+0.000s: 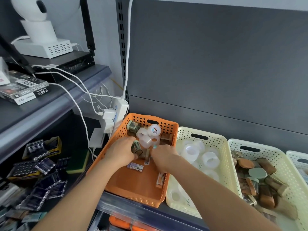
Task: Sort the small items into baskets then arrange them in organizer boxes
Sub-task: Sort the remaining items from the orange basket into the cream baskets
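Head cam: both hands were down in the orange basket (136,184) on the shelf (126,205). The left hand (121,152) had its grip wrapped round a small dark jar (136,148), just beside a heap of clear tape rolls (146,136) at the back. The right hand (164,157) was curled low in the basket, and I couldn't tell if that grip held anything. Next door, the cream basket (200,131) had more rolls and the far basket (275,155) had brown jars (265,165).

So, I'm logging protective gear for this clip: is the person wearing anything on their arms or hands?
No. The left forearm and right forearm are bare to the frame's edge: no sleeves, watch or bracelet. The left hand and right hand wear no gloves, and no rings show.
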`<control>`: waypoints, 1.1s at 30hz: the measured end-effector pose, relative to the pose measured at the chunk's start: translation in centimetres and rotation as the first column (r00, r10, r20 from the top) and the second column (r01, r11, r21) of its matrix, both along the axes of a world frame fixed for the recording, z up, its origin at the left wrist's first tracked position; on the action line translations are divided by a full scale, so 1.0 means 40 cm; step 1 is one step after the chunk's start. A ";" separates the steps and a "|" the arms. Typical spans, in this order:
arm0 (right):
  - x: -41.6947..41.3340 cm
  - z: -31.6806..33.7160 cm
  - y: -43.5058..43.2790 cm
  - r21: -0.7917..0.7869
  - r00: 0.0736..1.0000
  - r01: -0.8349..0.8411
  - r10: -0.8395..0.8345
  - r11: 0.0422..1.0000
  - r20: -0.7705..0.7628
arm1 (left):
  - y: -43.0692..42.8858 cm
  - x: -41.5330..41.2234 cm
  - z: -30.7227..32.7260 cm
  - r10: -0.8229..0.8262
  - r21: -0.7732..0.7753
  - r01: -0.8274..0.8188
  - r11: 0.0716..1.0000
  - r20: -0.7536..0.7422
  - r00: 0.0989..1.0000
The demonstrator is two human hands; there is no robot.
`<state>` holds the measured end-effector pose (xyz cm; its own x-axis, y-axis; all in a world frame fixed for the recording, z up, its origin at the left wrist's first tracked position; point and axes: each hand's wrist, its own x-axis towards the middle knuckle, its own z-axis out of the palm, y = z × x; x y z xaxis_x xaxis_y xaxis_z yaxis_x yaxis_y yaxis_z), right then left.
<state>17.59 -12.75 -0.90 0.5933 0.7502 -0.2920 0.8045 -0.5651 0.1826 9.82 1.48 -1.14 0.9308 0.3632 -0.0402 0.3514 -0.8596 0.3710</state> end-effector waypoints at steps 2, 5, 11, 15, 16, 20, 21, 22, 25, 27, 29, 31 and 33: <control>0.004 0.007 -0.005 0.173 0.998 0.033 -0.022 0.984 -0.065 | 0.000 0.004 0.000 0.000 -0.006 0.000 1.000 0.012 1.000; 0.023 0.031 -0.031 0.508 0.972 0.179 -0.073 0.843 -0.221 | -0.011 0.017 0.011 0.007 -0.025 -0.004 1.000 0.100 0.995; 0.063 0.076 -0.141 0.799 0.893 0.439 -0.101 0.411 -0.438 | -0.108 0.086 0.057 -0.014 -0.110 0.044 0.993 0.253 0.967; 0.093 0.084 -0.274 0.837 0.853 0.514 -0.220 0.188 -0.474 | -0.233 0.153 0.084 -0.100 -0.135 0.155 0.979 0.347 0.933; 0.100 0.085 -0.315 0.841 0.841 0.518 -0.271 0.155 -0.468 | -0.272 0.169 0.088 -0.118 -0.163 0.190 0.968 0.375 0.920; 0.116 0.079 -0.479 0.853 0.765 0.506 -0.524 0.128 -0.374 | -0.439 0.234 0.087 -0.226 -0.229 0.344 0.910 0.421 0.878; 0.120 0.075 -0.517 0.846 0.733 0.514 -0.584 0.141 -0.348 | -0.481 0.250 0.083 -0.265 -0.220 0.382 0.898 0.423 0.867; 0.123 0.071 -0.554 0.831 0.700 0.533 -0.634 0.157 -0.329 | -0.521 0.265 0.078 -0.304 -0.200 0.416 0.887 0.424 0.853; 0.128 0.060 -0.643 0.778 0.634 0.591 -0.718 0.212 -0.286 | -0.621 0.298 0.051 -0.395 -0.145 0.481 0.865 0.394 0.830; 0.126 0.050 -0.687 0.701 0.615 0.655 -0.739 0.283 -0.277 | -0.664 0.309 0.022 -0.479 -0.071 0.525 0.848 0.322 0.817; 0.122 0.039 -0.715 0.579 0.612 0.723 -0.737 0.376 -0.286 | -0.686 0.314 -0.010 -0.591 0.085 0.587 0.805 0.195 0.783; 0.119 0.031 -0.725 0.520 0.616 0.744 -0.732 0.420 -0.291 | -0.692 0.313 -0.027 -0.632 0.173 0.613 0.771 0.095 0.769; 0.118 0.027 -0.720 0.539 0.621 0.732 -0.735 0.417 -0.274 | -0.692 0.311 -0.030 -0.643 0.188 0.627 0.756 0.035 0.765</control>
